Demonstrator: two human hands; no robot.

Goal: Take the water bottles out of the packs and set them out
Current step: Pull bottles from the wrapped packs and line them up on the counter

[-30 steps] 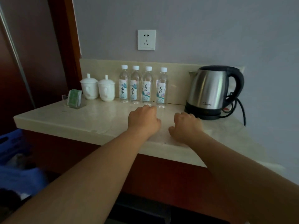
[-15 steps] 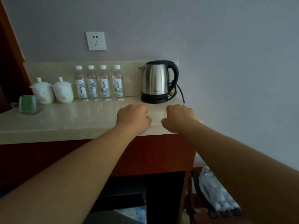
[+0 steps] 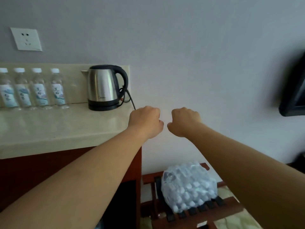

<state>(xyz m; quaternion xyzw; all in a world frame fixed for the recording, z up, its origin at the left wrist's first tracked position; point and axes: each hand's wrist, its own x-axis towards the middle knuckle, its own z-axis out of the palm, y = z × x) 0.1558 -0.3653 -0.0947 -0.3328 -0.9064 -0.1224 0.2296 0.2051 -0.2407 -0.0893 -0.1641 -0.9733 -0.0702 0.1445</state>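
My left hand (image 3: 146, 123) and right hand (image 3: 184, 123) are curled into fists, gripping nothing. They hover high above the shrink-wrapped pack of water bottles (image 3: 188, 187) on the slatted rack (image 3: 189, 214). The pack lies below them and slightly right, caps towards me, so the right hand looks nearer.

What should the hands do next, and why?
Probably lower the left hand and right hand to the plastic-wrapped pack on the wooden rack below. Both hands are curled and hold nothing, the pack looks sealed, and only four bottles stand on the counter by the kettle.
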